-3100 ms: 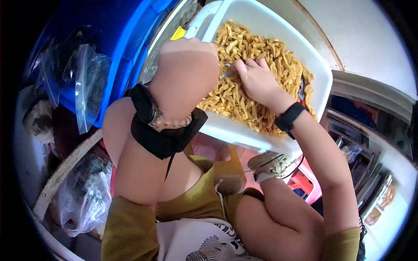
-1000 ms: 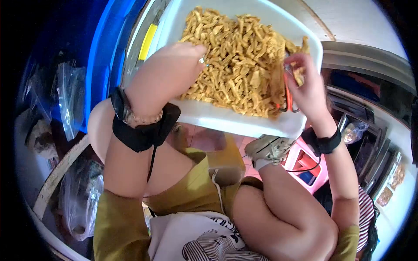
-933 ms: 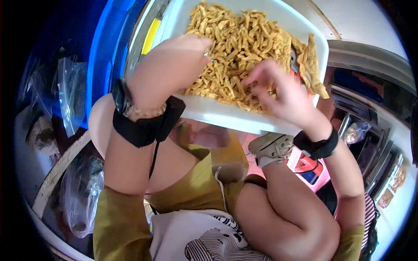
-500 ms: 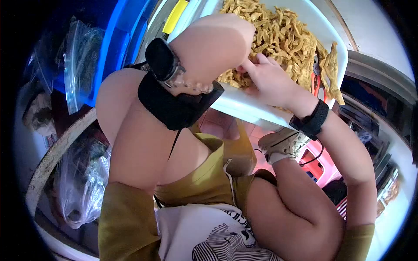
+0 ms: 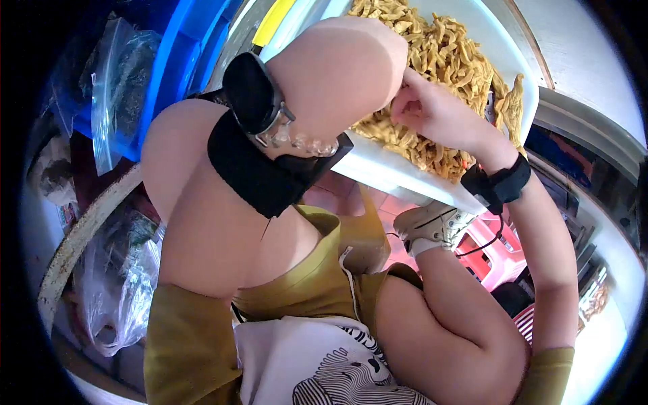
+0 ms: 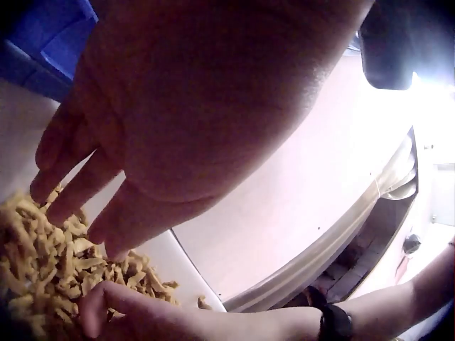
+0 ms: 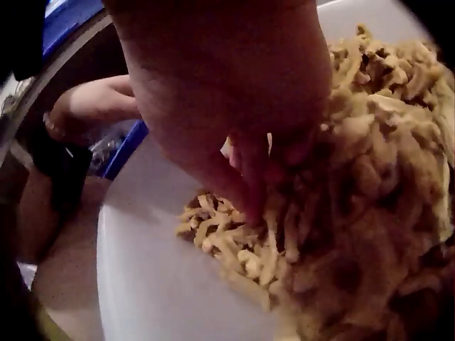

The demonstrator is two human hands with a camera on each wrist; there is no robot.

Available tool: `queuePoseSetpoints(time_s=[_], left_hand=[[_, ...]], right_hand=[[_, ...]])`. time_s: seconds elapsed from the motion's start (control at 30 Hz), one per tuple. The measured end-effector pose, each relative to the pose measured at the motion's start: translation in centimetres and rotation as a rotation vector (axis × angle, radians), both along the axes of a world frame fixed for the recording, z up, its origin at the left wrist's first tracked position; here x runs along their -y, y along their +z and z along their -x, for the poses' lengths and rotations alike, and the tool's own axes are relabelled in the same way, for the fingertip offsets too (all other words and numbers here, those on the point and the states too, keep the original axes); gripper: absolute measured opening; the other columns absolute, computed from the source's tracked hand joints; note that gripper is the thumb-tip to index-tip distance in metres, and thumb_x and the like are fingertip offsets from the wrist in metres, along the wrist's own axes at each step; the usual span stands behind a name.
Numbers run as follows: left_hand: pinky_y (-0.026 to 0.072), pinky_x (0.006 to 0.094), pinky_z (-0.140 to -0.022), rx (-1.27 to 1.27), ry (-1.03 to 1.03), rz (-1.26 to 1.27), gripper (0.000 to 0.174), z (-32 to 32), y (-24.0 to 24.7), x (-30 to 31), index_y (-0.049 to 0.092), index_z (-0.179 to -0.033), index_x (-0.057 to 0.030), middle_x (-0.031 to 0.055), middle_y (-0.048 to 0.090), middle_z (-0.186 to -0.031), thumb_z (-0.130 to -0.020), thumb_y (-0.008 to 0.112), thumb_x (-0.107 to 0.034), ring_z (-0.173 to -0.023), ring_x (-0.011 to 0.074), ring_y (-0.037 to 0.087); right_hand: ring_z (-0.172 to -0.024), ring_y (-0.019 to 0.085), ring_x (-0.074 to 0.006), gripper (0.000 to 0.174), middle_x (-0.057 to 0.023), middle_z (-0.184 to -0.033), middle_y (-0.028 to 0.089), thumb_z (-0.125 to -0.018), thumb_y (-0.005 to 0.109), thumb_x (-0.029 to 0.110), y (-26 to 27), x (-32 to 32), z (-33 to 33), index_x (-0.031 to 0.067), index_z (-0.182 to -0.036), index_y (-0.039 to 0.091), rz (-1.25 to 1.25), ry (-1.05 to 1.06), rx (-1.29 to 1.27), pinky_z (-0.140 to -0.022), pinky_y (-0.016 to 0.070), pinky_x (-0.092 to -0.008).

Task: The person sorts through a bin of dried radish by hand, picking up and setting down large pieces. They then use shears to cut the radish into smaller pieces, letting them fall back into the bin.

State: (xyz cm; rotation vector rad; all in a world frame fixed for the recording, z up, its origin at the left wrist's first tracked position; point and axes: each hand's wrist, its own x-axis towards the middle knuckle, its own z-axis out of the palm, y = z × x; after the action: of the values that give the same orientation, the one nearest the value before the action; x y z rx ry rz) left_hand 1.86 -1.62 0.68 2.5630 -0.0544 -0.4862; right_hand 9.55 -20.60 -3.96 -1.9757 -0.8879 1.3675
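Yellow-brown strips [image 5: 445,50] [image 7: 249,263] fill a white tub [image 5: 385,165]. Over its left part, my left hand [image 5: 344,64] [image 6: 178,106] hangs palm down, fingers spread and slightly bent, with nothing visible held. Just right of it, my right hand [image 5: 439,111] [image 7: 227,92] has bent fingers low among the strips; whether they pinch one is unclear. In the head view the left hand's back hides its fingers, and the two hands nearly meet or overlap. A long flat piece [image 5: 509,108] lies at the tub's right side.
A blue bin [image 5: 179,61] with clear plastic bags [image 5: 111,115] stands on the left. Below the tub are a shoe [image 5: 435,223] and a pink stool [image 5: 493,250]. A yellow item [image 5: 272,23] lies beyond the left arm.
My right hand has come from the tub's right side, near a red-handled tool, over to my left hand. Its fingers now look more bent. The camera view has shifted.
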Motion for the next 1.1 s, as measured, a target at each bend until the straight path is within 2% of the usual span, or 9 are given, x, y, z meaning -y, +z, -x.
queuePoseSetpoints(time_s=[0.27, 0.33, 0.47, 0.57, 0.63, 0.73, 0.87, 0.93, 1.1], left_hand=[[0.0477, 0.0445, -0.087, 0.174, 0.056, -0.007, 0.035, 0.9, -1.2, 0.2, 0.061, -0.115, -0.0030, 0.0226, 0.064, -0.103, -0.088, 0.054, -0.025, -0.100, 0.0377, 0.060], [0.0475, 0.0442, -0.087, 0.162, 0.006, 0.050, 0.036, 0.7, -1.2, -0.1, 0.060, -0.116, -0.0030, 0.0234, 0.064, -0.103, -0.088, 0.055, -0.024, -0.100, 0.0381, 0.060], [0.0473, 0.0446, -0.087, 0.067, 0.016, 0.023, 0.035, 0.3, -0.7, 0.0, 0.060, -0.117, -0.0034, 0.0231, 0.064, -0.103, -0.088, 0.055, -0.024, -0.100, 0.0383, 0.060], [0.0469, 0.0449, -0.087, 0.102, 0.025, -0.001, 0.035, 1.0, -3.2, -0.3, 0.060, -0.118, -0.0038, 0.0227, 0.064, -0.104, -0.089, 0.054, -0.024, -0.100, 0.0381, 0.060], [0.0466, 0.0444, -0.088, 0.591, -0.007, 0.076, 0.034, 2.0, -9.6, -1.3, 0.059, -0.118, -0.0036, 0.0221, 0.063, -0.107, -0.090, 0.054, -0.024, -0.102, 0.0376, 0.059], [0.0459, 0.0434, -0.090, 0.253, -0.055, 0.013, 0.034, 1.0, -4.3, -1.0, 0.059, -0.118, -0.0032, 0.0213, 0.062, -0.111, -0.090, 0.054, -0.023, -0.105, 0.0374, 0.058], [0.0454, 0.0413, -0.092, 0.331, -0.042, -0.023, 0.036, 1.3, -3.4, -0.9, 0.058, -0.119, -0.0029, 0.0209, 0.062, -0.112, -0.090, 0.055, -0.024, -0.106, 0.0363, 0.058], [0.0447, 0.0393, -0.094, 0.104, 0.067, 0.132, 0.037, 0.5, -2.0, -1.1, 0.058, -0.120, -0.0026, 0.0201, 0.062, -0.113, -0.091, 0.055, -0.025, -0.107, 0.0346, 0.058], [0.0456, 0.0348, -0.092, 0.067, 0.120, 0.215, 0.037, -0.3, -0.6, -2.0, 0.055, -0.122, 0.0009, 0.0187, 0.063, -0.114, -0.094, 0.055, -0.023, -0.105, 0.0273, 0.061]], right_hand=[[-0.092, 0.060, -0.0353, 0.043, -0.0164, -0.095, 0.065, -0.075, 0.058, -0.002, -1.5, -0.3, 3.4, 0.0034, -0.115, 0.042, -0.190, 0.493, 0.604, -0.084, 0.0464, -0.0422], [-0.079, 0.063, -0.0304, 0.041, -0.0136, -0.089, 0.065, -0.076, 0.060, 0.000, -1.0, -1.0, 2.7, 0.0027, -0.113, 0.042, -0.062, 0.299, 0.076, -0.072, 0.0498, -0.0391], [-0.074, 0.064, -0.0207, 0.037, -0.0090, -0.085, 0.065, -0.079, 0.063, 0.005, 0.3, -0.6, 0.7, 0.0030, -0.110, 0.043, -0.011, 0.099, -0.170, -0.062, 0.0504, -0.0342], [-0.079, 0.063, -0.0144, 0.035, -0.0084, -0.097, 0.066, -0.087, 0.059, 0.005, 1.7, -0.8, -1.7, 0.0083, -0.116, 0.040, 0.032, -0.377, -0.218, -0.074, 0.0507, -0.0274], [-0.093, 0.061, -0.0153, 0.037, -0.0086, -0.111, 0.062, -0.090, 0.056, 0.011, 3.3, -0.3, -2.6, 0.0090, -0.125, 0.042, 0.028, -0.528, -0.223, -0.082, 0.0480, -0.0271], [-0.108, 0.055, -0.0167, 0.040, -0.0068, -0.125, 0.055, -0.091, 0.055, 0.014, 5.0, 1.6, -2.9, 0.0102, -0.129, 0.044, 0.100, -0.277, 0.221, -0.091, 0.0433, -0.0290], [-0.115, 0.048, -0.0144, 0.036, -0.0029, -0.126, 0.050, -0.087, 0.058, 0.017, 7.6, 5.9, 0.0, 0.0110, -0.122, 0.051, 0.102, -0.878, -0.206, -0.098, 0.0369, -0.0311], [-0.113, 0.047, -0.0136, 0.034, -0.0020, -0.124, 0.051, -0.087, 0.059, 0.017, 8.3, 9.2, 1.6, 0.0117, -0.120, 0.053, 0.155, -0.897, -0.334, -0.098, 0.0357, -0.0315], [-0.107, 0.054, -0.0233, 0.029, -0.0089, -0.109, 0.058, -0.085, 0.059, 0.004, 9.2, 15.1, 3.6, 0.0049, -0.114, 0.054, 0.151, -0.401, 0.347, -0.092, 0.0424, -0.0348]])
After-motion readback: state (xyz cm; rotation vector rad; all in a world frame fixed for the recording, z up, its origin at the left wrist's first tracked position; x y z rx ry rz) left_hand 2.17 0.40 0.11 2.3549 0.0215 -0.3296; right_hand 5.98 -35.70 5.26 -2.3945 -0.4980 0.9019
